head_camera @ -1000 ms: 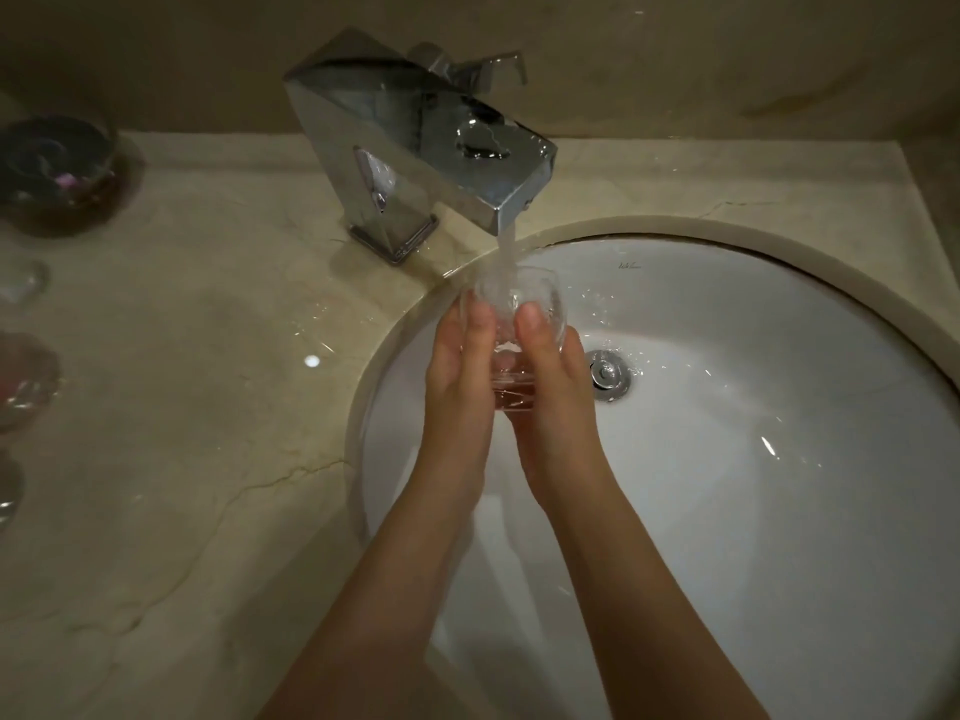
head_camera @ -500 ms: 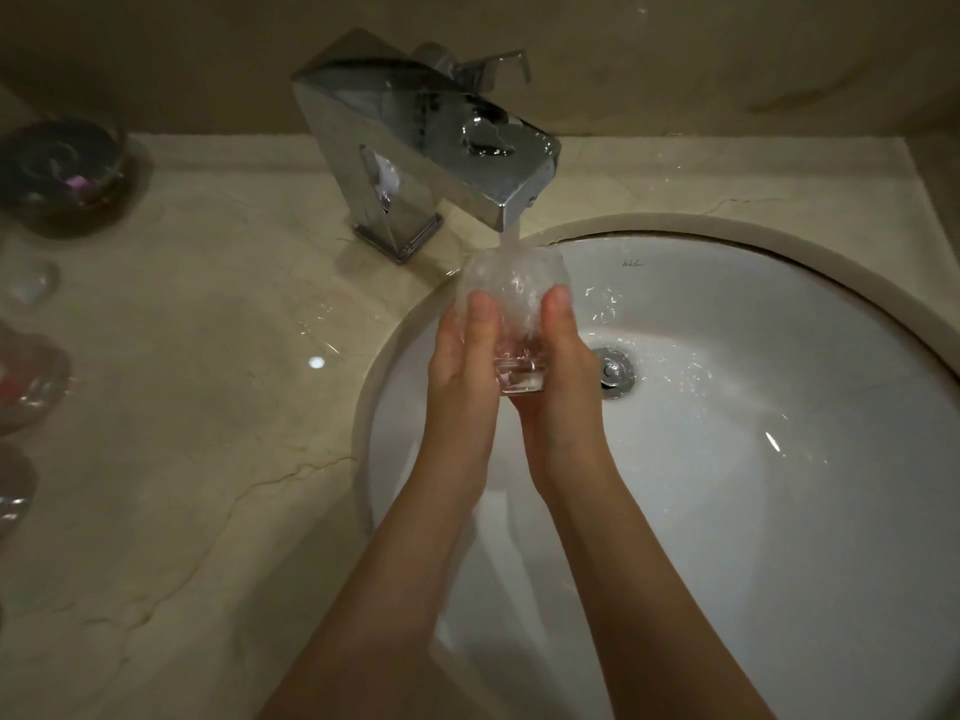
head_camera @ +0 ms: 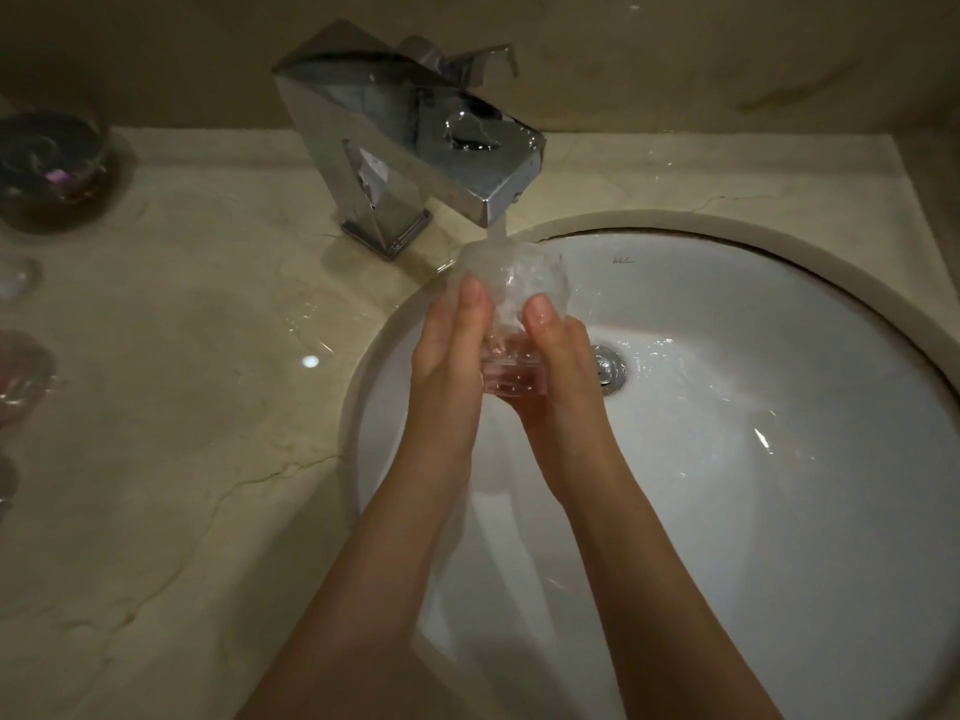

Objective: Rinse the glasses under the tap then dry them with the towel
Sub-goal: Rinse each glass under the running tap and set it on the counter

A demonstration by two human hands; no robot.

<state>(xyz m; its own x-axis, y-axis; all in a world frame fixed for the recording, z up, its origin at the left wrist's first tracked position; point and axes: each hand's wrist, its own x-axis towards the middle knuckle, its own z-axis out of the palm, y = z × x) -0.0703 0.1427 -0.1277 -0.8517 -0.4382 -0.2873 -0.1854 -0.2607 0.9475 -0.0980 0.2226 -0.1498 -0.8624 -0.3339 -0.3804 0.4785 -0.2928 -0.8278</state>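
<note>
Far left of tabletop (head_camera: 182,459): dim glassware (head_camera: 23,376), cut off, blurred. Tap (head_camera: 415,142) running. Left hand (head_camera: 449,356) and right hand (head_camera: 563,366) each grip the glass (head_camera: 511,324) under the stream, over the sink (head_camera: 779,459); fingers hidden behind glass.

Dim, warm light falls from above; a small bright glare spot sits on the wet counter (head_camera: 310,361) left of the basin (head_camera: 779,407), which gleams brightest; the far wall lies dark; glassware (head_camera: 21,371) at the left edge smears and blurs.
</note>
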